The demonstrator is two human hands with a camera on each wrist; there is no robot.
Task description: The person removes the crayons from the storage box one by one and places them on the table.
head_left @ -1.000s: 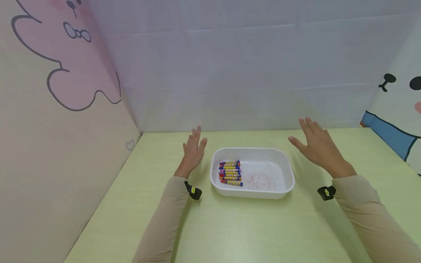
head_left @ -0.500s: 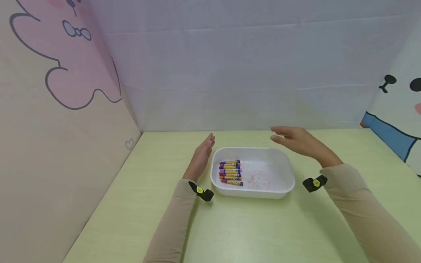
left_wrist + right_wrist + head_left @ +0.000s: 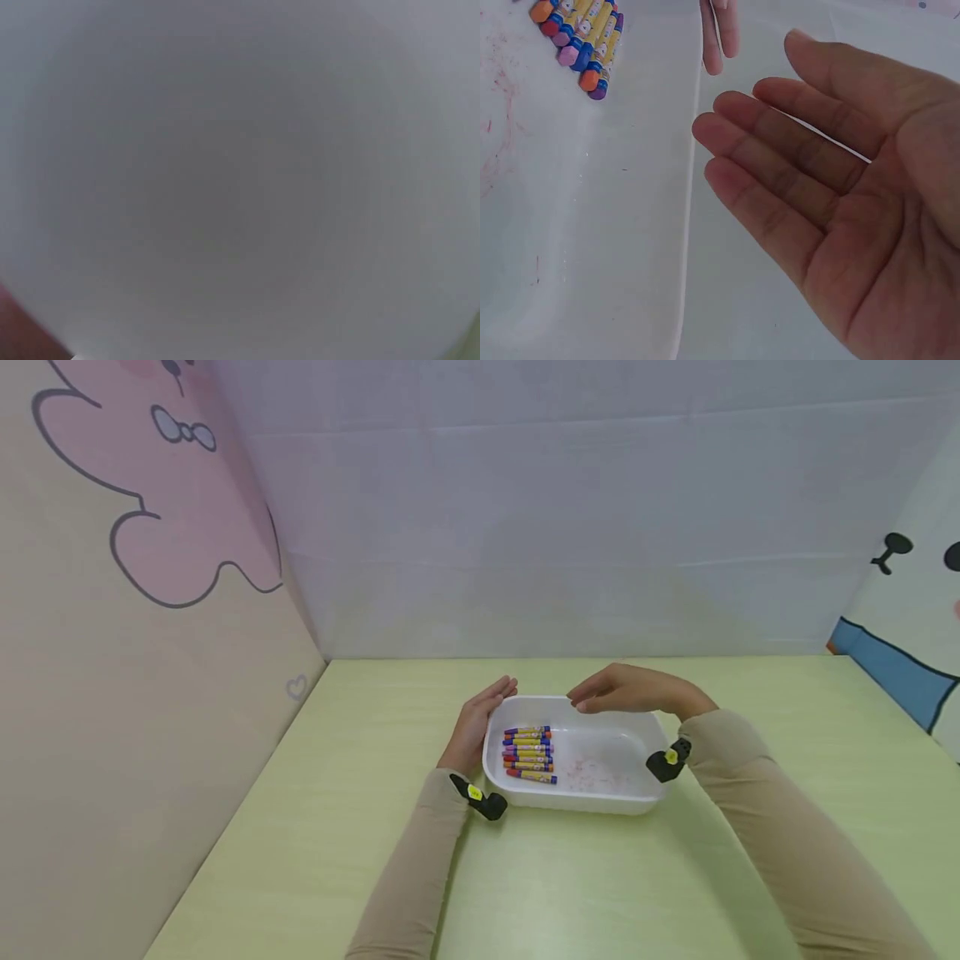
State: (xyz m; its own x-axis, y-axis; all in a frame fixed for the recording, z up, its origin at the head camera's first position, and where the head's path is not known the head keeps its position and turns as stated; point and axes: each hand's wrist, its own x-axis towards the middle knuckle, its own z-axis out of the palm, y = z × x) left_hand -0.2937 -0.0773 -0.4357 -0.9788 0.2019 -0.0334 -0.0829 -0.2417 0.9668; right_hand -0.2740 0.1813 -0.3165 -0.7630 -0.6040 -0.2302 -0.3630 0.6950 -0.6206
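Note:
A white plastic tray point(image 3: 600, 804) stands on the pale green table, with several crayons point(image 3: 528, 752) lined up side by side at its left end. Along the tray's left wall, my left hand point(image 3: 474, 727) lies with its fingers extended past the far left corner. The tray's wall fills the left wrist view in a blur. Over the tray's far rim hovers my right hand point(image 3: 633, 687), fingers relaxed and pointing left. In the right wrist view its palm point(image 3: 885, 202) holds nothing, and the left fingertips point(image 3: 721, 37) show beyond the rim.
The yellow-green table point(image 3: 360, 793) reaches back to a pale cloth wall point(image 3: 480, 543). A side panel with a pink drawing point(image 3: 187, 543) borders the left, and another printed panel point(image 3: 892, 652) the right. Reddish crayon marks point(image 3: 592, 774) spot the tray's floor.
Both hands have come inward: the left moved right to the tray's left wall, the right moved left over its far rim with fingers turned leftward. The tray and crayons have stayed put.

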